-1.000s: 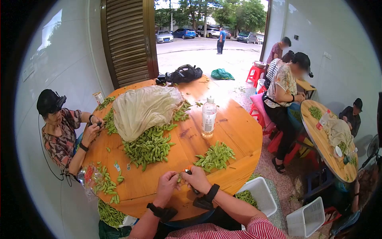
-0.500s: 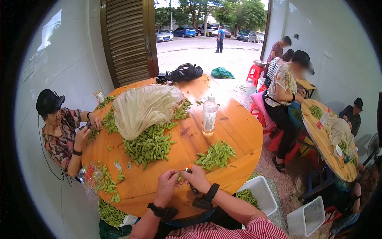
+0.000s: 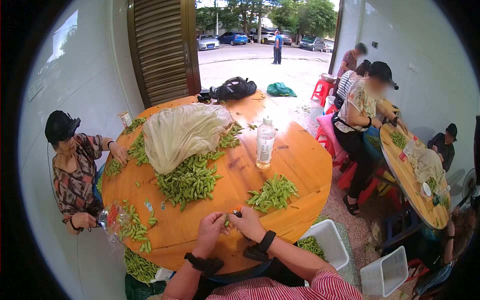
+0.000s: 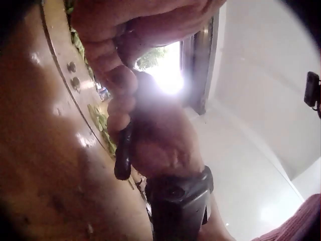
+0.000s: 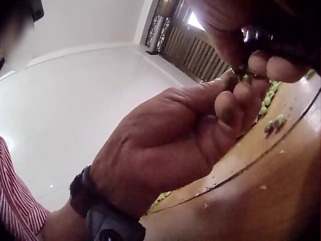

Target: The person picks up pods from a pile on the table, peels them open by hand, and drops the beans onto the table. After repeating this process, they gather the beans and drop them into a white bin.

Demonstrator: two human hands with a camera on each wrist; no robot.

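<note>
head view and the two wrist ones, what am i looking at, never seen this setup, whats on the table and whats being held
There is no machine: a person works with two bare hands. The wide picture comes from a camera worn on the head, the close ones from cameras on the left and right wrists. On the wooden table are a cloth with green pods around it, a smaller pile, a bottle and a black bag. The left hand pinches what looks like a pod; the right hand grips a black-handled tool.
</note>
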